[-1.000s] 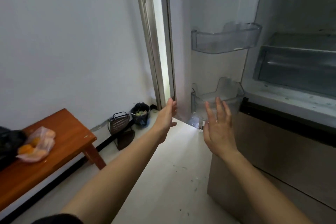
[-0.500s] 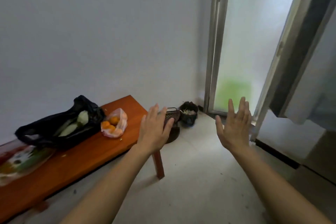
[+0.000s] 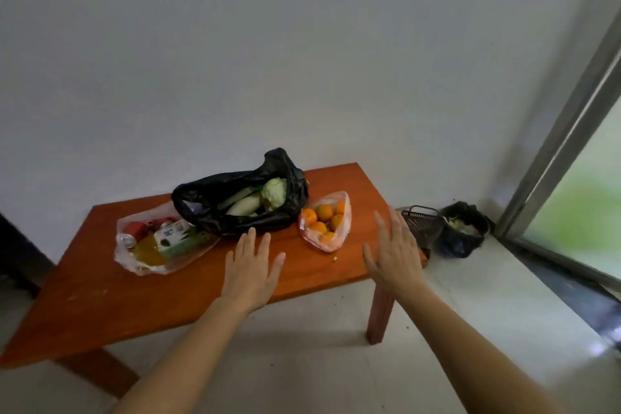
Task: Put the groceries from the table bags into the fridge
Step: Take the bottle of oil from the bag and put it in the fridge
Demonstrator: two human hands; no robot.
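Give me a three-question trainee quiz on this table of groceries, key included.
1. True or false: the left hand and the right hand both hold nothing.
2. Which bag lies nearest the right hand? A) the black bag B) the bag of oranges C) the bag of cans
3. Fill in: ___ bags lie on the table.
Key: 1 true; 2 B; 3 three.
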